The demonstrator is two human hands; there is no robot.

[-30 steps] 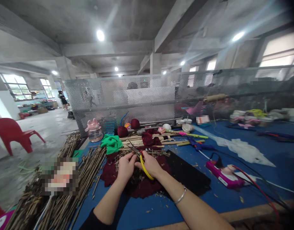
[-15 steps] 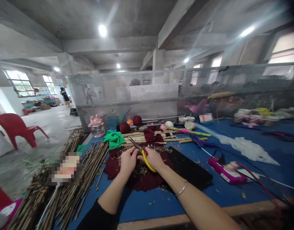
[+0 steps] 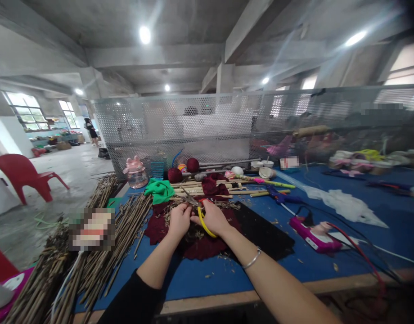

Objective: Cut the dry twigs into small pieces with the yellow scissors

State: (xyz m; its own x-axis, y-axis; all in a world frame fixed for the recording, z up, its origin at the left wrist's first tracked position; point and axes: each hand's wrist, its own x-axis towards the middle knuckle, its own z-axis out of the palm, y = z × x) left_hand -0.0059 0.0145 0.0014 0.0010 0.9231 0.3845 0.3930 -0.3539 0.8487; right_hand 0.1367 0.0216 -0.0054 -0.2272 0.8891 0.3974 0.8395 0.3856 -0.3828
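My right hand (image 3: 212, 218) is closed round yellow-handled scissors (image 3: 197, 211), whose blades point up and to the left. My left hand (image 3: 179, 219) sits just left of them, its fingers pinched on a thin twig that I can barely make out near the blades. Both hands hover over a dark red cloth (image 3: 196, 245) strewn with twig trimmings on the blue table (image 3: 227, 279). A silver bracelet (image 3: 253, 259) circles my right wrist.
Bundles of brown sticks (image 3: 88, 261) lie at the table's left. A black mat (image 3: 264, 234), a pink glue gun (image 3: 313, 236) with cables, a green cloth (image 3: 159, 191), yarn balls, bamboo rods and a perforated metal screen (image 3: 207, 130) lie beyond. A red chair (image 3: 21, 173) stands far left.
The view has shifted slightly, and both hands have edged a little further up the table. The hold on the scissors is unchanged.
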